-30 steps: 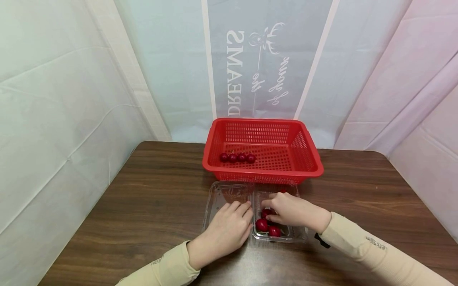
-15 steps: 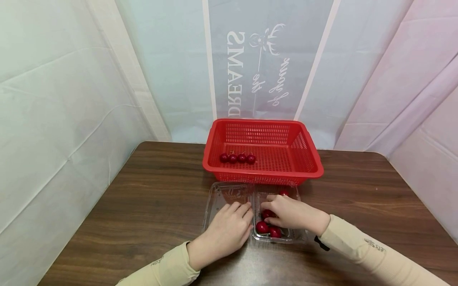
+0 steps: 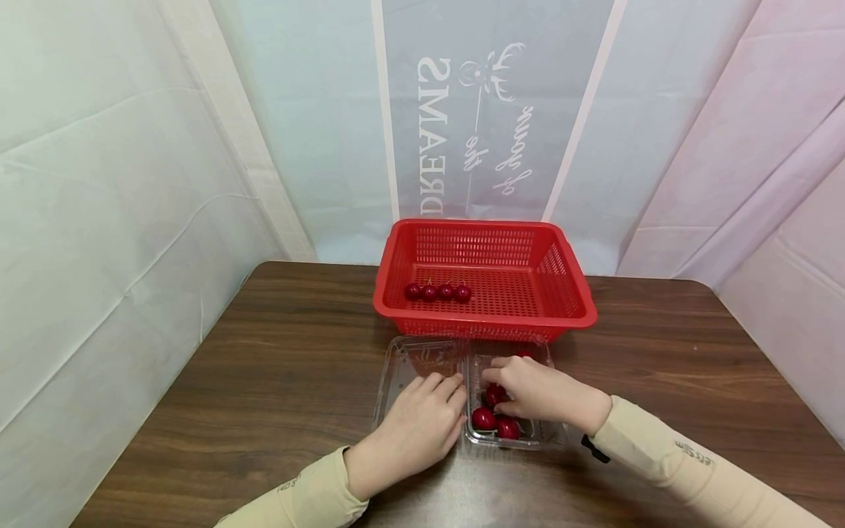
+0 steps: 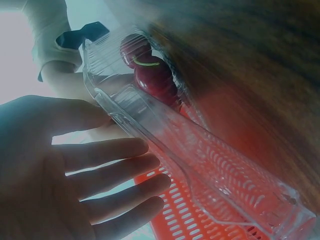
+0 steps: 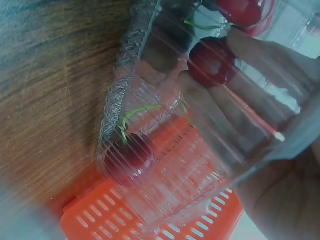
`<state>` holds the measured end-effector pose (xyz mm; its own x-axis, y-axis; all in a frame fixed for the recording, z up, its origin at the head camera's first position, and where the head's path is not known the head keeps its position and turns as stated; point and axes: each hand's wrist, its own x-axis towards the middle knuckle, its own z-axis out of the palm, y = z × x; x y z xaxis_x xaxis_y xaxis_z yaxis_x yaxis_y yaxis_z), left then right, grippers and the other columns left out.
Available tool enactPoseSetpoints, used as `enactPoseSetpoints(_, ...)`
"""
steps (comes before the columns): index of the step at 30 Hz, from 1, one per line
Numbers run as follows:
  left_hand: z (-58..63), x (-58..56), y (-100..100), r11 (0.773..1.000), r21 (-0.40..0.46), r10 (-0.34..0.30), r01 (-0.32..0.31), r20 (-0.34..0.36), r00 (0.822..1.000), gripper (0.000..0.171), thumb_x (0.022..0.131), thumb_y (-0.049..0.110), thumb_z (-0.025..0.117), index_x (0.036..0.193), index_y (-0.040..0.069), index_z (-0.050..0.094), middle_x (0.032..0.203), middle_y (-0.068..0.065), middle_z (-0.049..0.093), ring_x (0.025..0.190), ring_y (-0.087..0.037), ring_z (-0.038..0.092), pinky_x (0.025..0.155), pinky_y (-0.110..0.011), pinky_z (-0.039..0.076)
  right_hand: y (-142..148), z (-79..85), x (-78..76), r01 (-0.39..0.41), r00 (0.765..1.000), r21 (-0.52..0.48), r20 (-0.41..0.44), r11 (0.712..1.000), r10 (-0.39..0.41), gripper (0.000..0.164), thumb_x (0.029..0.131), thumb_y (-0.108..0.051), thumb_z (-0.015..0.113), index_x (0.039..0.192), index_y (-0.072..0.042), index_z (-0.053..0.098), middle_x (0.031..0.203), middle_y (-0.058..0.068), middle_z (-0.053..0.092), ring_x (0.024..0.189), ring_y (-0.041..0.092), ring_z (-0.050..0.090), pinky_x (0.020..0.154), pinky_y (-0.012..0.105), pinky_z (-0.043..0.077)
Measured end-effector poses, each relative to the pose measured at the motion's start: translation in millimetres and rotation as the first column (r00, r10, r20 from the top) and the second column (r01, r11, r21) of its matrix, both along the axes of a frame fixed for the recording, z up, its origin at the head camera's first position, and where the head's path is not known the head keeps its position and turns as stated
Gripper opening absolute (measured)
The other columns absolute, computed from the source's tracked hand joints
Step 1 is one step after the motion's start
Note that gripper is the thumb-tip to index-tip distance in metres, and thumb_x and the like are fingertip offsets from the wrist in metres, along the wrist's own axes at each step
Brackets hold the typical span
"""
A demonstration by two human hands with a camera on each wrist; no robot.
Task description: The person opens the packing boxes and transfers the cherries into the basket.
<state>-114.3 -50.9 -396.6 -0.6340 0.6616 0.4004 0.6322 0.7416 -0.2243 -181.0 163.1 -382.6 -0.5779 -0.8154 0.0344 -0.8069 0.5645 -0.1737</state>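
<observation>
A clear plastic clamshell box (image 3: 551,438) lies with its lid (image 3: 394,374) folded out to the left. My right hand (image 3: 544,389) reaches into the box and pinches a dark red cherry (image 5: 212,62) between thumb and finger. Two more cherries lie near the box's front, one of them a cherry (image 3: 483,419) with a green stem. Toward the back of the box is another cherry (image 5: 130,159), partly behind my hand in the head view. My left hand (image 3: 419,414) rests along the hinge side, its fingers fairly straight in the left wrist view (image 4: 115,165).
Directly behind the box stands a red slotted basket (image 3: 488,321), with several cherries (image 3: 446,292) lined up inside at the left. Both sit on a dark wooden table (image 3: 297,352). Pale curtains (image 3: 343,147) hang behind and at both sides.
The right hand shifts only slightly inside the box, and the cherry at its fingertips shows a little more now. The left hand stays in place.
</observation>
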Motion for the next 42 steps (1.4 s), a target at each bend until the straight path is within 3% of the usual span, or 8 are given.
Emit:
enactPoseSetpoints(12, 0.5, -0.1, 0.0, 1.0, -0.001, 0.001, -0.001, -0.009, 1.0, 0.029, 0.086, 0.037, 0.062, 0.103, 0.013, 0.067, 0.116, -0.002, 0.066, 0.097, -0.016, 0.059, 0.072, -0.028, 0.048, 1.6, 4.8, -2.7, 0.03, 1.0, -0.022, -0.001, 0.999, -0.03, 0.03, 0.069, -0.012, 0.082, 0.093, -0.006, 0.065, 0.08, -0.002, 0.061, 0.067, 0.004, 0.057, 0.058, 0.019, 0.048)
enactPoseSetpoints(27, 1.2, 0.5, 0.5, 1.0, 0.004, 0.0, 0.0, -0.006, 1.0, 0.029, 0.086, 0.036, 0.062, 0.103, 0.013, 0.067, 0.116, -0.002, 0.066, 0.096, -0.016, 0.059, 0.072, -0.027, 0.048, 3.9, 16.6, -3.3, 0.015, 0.999, -0.033, -0.031, 0.999, -0.016, 0.027, 0.07, -0.014, 0.082, 0.092, -0.007, 0.068, 0.078, -0.002, 0.062, 0.063, 0.001, 0.052, 0.057, 0.019, 0.047)
enactPoseSetpoints(42, 1.5, 1.1, 0.9, 1.0, 0.017, -0.009, 0.009, -0.003, 1.0, 0.028, 0.086, 0.035, 0.062, 0.103, 0.013, 0.067, 0.116, -0.002, 0.066, 0.097, -0.017, 0.059, 0.072, -0.028, 0.047, 5.8, 31.4, -1.7, -0.011, 0.998, -0.094, -0.055, 0.996, 0.006, 0.028, 0.07, -0.011, 0.082, 0.094, -0.007, 0.069, 0.082, 0.0, 0.064, 0.067, 0.007, 0.058, 0.06, 0.019, 0.049)
